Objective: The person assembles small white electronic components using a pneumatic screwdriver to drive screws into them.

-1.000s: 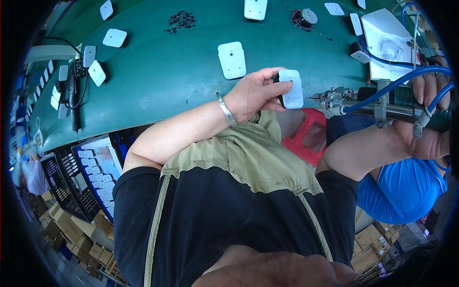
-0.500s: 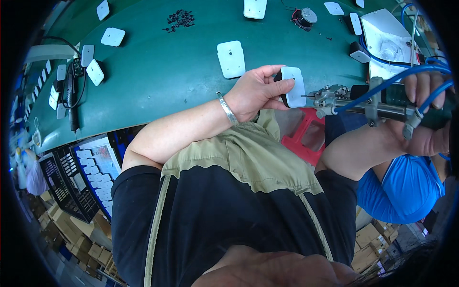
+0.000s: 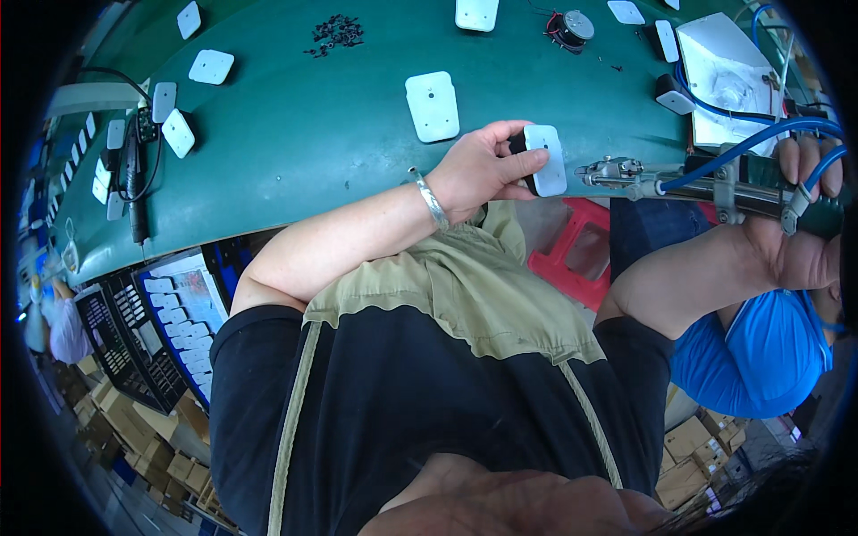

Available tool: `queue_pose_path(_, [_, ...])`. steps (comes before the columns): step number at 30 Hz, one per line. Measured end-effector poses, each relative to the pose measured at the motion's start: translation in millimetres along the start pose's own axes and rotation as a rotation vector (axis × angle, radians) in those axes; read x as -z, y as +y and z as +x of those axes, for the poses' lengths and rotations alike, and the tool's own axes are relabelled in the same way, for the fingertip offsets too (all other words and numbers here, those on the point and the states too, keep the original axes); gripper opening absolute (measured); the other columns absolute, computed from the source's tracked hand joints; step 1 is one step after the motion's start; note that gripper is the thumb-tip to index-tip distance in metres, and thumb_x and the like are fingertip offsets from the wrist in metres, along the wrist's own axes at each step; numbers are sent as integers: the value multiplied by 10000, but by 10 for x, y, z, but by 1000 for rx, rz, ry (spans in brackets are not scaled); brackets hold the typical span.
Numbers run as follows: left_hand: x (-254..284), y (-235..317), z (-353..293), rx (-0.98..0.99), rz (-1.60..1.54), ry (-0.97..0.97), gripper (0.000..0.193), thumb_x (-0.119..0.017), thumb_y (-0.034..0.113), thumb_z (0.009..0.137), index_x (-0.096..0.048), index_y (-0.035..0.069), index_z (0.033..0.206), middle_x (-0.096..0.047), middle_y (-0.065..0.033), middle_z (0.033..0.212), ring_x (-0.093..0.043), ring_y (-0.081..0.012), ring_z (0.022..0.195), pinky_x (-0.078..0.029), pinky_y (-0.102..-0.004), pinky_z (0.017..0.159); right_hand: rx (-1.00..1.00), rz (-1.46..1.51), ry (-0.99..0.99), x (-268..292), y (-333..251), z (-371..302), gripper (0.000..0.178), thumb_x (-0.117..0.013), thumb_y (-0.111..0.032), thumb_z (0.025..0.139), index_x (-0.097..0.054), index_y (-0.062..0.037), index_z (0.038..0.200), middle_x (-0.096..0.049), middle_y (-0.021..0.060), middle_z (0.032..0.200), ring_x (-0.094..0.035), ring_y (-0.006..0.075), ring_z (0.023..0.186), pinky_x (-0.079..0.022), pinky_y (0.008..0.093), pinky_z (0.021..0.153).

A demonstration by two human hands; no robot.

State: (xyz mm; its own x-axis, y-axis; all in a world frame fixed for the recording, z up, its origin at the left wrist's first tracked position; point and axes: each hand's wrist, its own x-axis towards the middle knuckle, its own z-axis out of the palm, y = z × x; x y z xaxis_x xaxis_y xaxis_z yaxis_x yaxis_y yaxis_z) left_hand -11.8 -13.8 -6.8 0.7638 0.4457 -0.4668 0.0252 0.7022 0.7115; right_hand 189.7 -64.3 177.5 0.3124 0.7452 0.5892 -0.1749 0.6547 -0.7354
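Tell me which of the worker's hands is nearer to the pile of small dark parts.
Left. The left hand, holding a white-faced block, is right of the pile and closer to the body; the right hand, gripping a tool, is much farther right.

Left hand (image 3: 478,174): one white-faced black block (image 3: 548,161), pinched in the fingers. Right hand (image 3: 791,256): one metal tool (image 3: 697,186) with blue hose (image 3: 746,147), fingers round its dark grip (image 3: 820,219). Beyond left fingers: white piece (image 3: 432,107); farther, small dark pieces (image 3: 337,34), heaped.
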Motion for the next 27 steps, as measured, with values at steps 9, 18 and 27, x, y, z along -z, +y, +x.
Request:
queue_pose_path(9, [-81, 17, 11, 3, -111, -70, 382, -578, 161, 833, -447, 75, 1181, -565, -21, 936, -572, -101, 835, -535, -257, 696, -60, -123, 9, -90, 19, -56, 313, -522, -346, 851, -533, -48, 945, -555, 58, 677, -510, 100, 499, -354, 171, 365])
queue_pose_path(18, [-105, 61, -19, -6, -147, -82, 377, -582, 167, 831, -457, 80, 1176, -568, -8, 957, -572, -93, 848, -531, -227, 665, -109, 110, 22, -105, 27, -95, 325, -517, -354, 853, -525, -42, 945, -551, 64, 684, -503, 114, 502, -356, 193, 377])
queue_pose_path(27, [-111, 28, 29, -29, -146, -71, 380, -585, 144, 826, -455, 29, 1164, -585, -44, 919, -594, -114, 794, -537, -234, 650, -158, 343, 17, -435, 148, -176, 337, -511, -362, 855, -516, -37, 944, -547, 70, 692, -496, 128, 506, -358, 215, 388])
